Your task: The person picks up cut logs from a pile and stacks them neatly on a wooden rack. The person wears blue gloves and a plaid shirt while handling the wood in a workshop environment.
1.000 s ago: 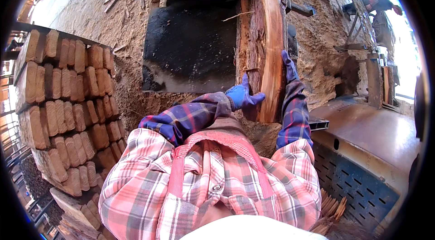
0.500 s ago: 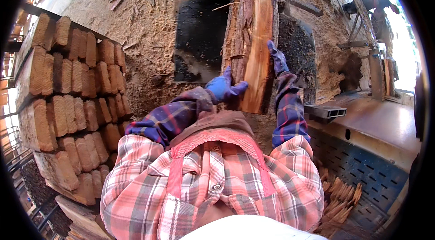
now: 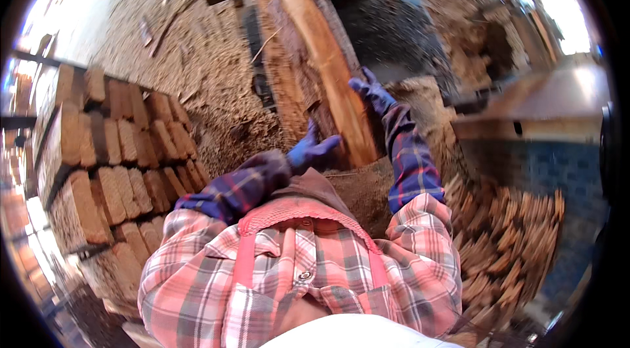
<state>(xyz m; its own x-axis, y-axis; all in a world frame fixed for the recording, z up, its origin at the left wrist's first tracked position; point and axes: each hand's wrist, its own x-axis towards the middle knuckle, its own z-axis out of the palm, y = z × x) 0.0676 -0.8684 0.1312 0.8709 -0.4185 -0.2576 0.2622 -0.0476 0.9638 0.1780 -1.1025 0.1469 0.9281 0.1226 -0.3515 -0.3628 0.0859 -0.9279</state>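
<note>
A long rough wooden slab (image 3: 325, 72) with bark on its edges stands in front of me, leaning away toward a dark machine hood. My left hand (image 3: 312, 150), in a blue glove, grips the slab's lower left side. My right hand (image 3: 371, 93), also blue-gloved, clasps the slab's right edge higher up. Both forearms wear dark plaid sleeve covers over a red and white plaid shirt.
A tall stack of cut wood blocks (image 3: 111, 157) stands at my left. A pile of thin wood offcuts (image 3: 505, 243) lies at the lower right. A flat machine table (image 3: 545, 108) sits to the right. Sawdust (image 3: 190, 52) covers the ground behind.
The view has swung to the right and the slab now leans left across the picture. My hands stay on it, the right one lower on its edge than before.
</note>
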